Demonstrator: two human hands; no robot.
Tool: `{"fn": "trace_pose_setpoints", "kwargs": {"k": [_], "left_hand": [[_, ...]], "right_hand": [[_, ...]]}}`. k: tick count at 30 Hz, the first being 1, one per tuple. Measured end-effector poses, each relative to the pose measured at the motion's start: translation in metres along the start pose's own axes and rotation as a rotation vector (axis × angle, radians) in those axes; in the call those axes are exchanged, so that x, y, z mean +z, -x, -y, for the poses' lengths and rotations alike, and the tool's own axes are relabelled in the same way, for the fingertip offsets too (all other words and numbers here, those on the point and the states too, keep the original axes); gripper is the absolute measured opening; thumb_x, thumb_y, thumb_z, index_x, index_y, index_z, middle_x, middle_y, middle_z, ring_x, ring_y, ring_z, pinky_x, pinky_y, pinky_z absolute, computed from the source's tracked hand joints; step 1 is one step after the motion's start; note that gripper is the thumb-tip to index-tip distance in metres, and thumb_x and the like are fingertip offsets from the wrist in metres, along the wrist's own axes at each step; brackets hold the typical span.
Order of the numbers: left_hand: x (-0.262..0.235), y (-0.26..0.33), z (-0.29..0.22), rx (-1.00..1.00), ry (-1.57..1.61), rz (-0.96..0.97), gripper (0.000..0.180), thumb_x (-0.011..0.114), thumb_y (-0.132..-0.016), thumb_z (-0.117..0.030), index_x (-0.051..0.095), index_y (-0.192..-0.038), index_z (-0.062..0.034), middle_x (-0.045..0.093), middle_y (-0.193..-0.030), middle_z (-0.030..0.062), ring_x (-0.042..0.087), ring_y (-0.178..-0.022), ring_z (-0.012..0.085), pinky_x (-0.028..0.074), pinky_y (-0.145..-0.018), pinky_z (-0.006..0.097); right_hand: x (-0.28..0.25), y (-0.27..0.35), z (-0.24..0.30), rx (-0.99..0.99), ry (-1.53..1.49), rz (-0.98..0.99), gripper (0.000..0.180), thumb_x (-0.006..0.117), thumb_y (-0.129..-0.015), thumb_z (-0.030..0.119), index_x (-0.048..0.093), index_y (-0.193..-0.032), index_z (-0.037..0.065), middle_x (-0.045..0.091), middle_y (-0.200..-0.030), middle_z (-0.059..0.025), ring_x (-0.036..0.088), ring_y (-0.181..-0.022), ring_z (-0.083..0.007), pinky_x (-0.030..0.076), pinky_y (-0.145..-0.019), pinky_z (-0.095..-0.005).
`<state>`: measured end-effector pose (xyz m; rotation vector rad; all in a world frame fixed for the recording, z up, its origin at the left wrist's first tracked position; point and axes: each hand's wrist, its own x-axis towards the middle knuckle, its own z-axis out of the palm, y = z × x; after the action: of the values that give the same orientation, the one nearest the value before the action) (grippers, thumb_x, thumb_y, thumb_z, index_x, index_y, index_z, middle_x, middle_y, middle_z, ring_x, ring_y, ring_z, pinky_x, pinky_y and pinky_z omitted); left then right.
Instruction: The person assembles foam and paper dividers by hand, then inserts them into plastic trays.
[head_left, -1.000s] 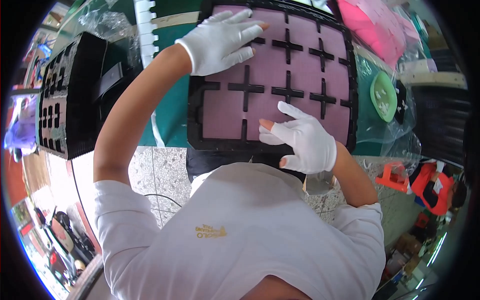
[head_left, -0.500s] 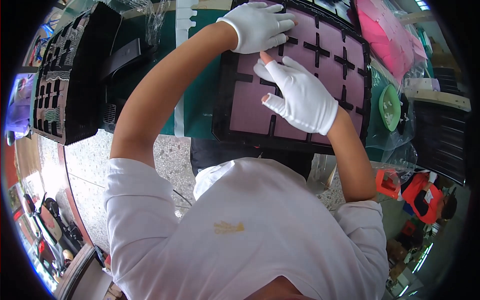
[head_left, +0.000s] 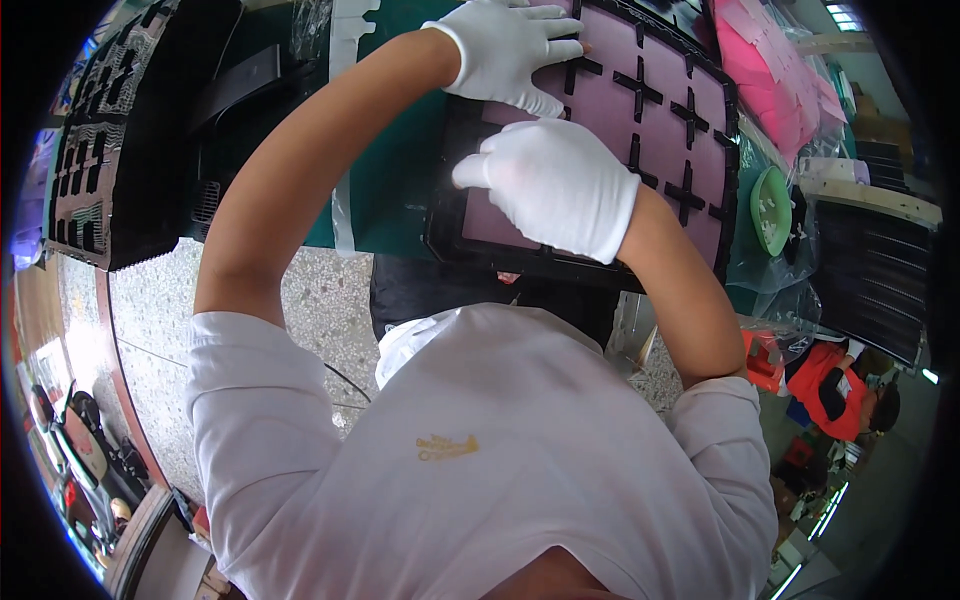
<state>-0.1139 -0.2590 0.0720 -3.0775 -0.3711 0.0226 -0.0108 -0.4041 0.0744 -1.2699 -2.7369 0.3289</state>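
Note:
A black-framed tray (head_left: 655,130) with a mauve panel lies on the green table in front of me. Black cross-shaped dividers (head_left: 637,88) stand out from the panel. My left hand (head_left: 505,55), in a white glove with a bare fingertip, rests open over the tray's far left part, fingers spread. Nearer to me, my right hand (head_left: 560,190), gloved in white too, is bent over the panel's left part with its fingers curled and pointing left. Its back hides most of the fingers and whatever is under them.
At the left stands a black tray stack (head_left: 150,140) near a dark flat device (head_left: 235,90). To the right are a green bowl (head_left: 757,212) with small white pieces, pink sheets (head_left: 770,75), and a ridged black tray (head_left: 865,270). A person in red (head_left: 835,390) is farther off.
My right hand has swung left and turned, its spread fingers now curled downward. My left hand stays near the same tray part. The whole view has shifted slightly.

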Motion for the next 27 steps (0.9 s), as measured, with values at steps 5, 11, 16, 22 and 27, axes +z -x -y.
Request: {"fn": "trace_pose_setpoints", "kwargs": {"k": [5,11,16,22,27], "left_hand": [[0.01,0.003,0.005,0.016,0.035,-0.09,0.081,0.056,-0.087,-0.065,0.053,-0.139,-0.0041,0.045,-0.153,0.0183,0.041,-0.143,0.0344,0.032,-0.116,0.046],[0.008,0.006,0.001,0.011,0.043,-0.097,0.079,0.056,-0.087,-0.065,0.053,-0.139,-0.0049,0.046,-0.152,0.0183,0.041,-0.142,0.034,0.034,-0.115,0.046],[0.01,0.009,0.003,0.024,0.053,-0.118,0.077,0.055,-0.088,-0.064,0.055,-0.136,-0.0038,0.048,-0.149,0.0179,0.044,-0.14,0.0338,0.036,-0.113,0.046],[0.009,0.002,0.009,0.03,0.096,-0.131,0.076,0.056,-0.089,-0.062,0.052,-0.138,-0.0037,0.048,-0.148,0.018,0.045,-0.138,0.0329,0.037,-0.112,0.045],[0.038,-0.003,0.012,-0.031,0.047,-0.258,0.073,0.056,-0.095,-0.048,0.037,-0.151,-0.0043,0.046,-0.15,0.0211,0.043,-0.14,0.0363,0.032,-0.117,0.045]], "right_hand": [[-0.003,-0.011,0.003,0.044,0.068,0.209,0.014,0.061,-0.083,0.003,0.07,-0.092,0.008,0.069,-0.081,-0.0119,0.071,-0.085,-0.0296,0.057,-0.073,-0.0423],[-0.018,-0.006,-0.018,-0.008,-0.337,0.126,0.011,0.063,-0.085,0.012,0.057,-0.084,0.003,0.056,-0.073,-0.0136,0.062,-0.072,-0.0297,0.048,-0.071,-0.0372],[-0.024,0.02,-0.018,0.218,-0.501,0.195,0.028,0.065,-0.094,0.03,0.066,-0.098,0.002,0.067,-0.085,-0.0095,0.067,-0.083,-0.0213,0.049,-0.076,-0.0313],[-0.003,0.065,-0.034,0.317,-0.616,-0.586,0.079,0.06,-0.093,0.063,0.053,-0.138,-0.002,0.062,-0.134,-0.0174,0.055,-0.13,-0.0264,0.039,-0.11,-0.0347],[0.008,0.07,-0.029,0.259,-0.123,-0.392,0.09,0.06,-0.091,0.061,0.03,-0.155,0.005,0.046,-0.147,-0.0263,0.046,-0.134,-0.0452,0.031,-0.116,-0.0512]]}}
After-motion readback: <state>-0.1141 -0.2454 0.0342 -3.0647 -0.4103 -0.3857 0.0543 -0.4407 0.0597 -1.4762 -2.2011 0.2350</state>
